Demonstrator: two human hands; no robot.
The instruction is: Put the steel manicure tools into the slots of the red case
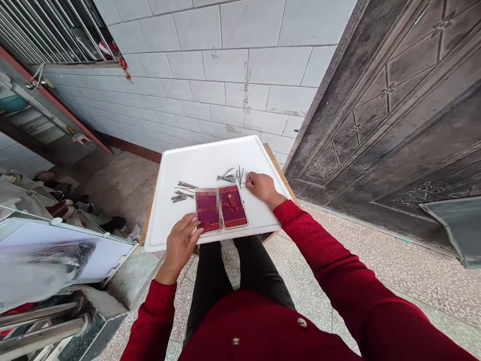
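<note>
L hand (183,239) touching open case (235,216) nr desk's (210,156) front edge, grip loosely spread.
R hand (263,186) hovering by metal tools (240,176), can't tell if grip's holding any; bare top stretching behind.

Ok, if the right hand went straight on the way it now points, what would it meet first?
Probably the slim metal tools just left of the right hand; depth is unclear, and it may already be touching one.
</note>
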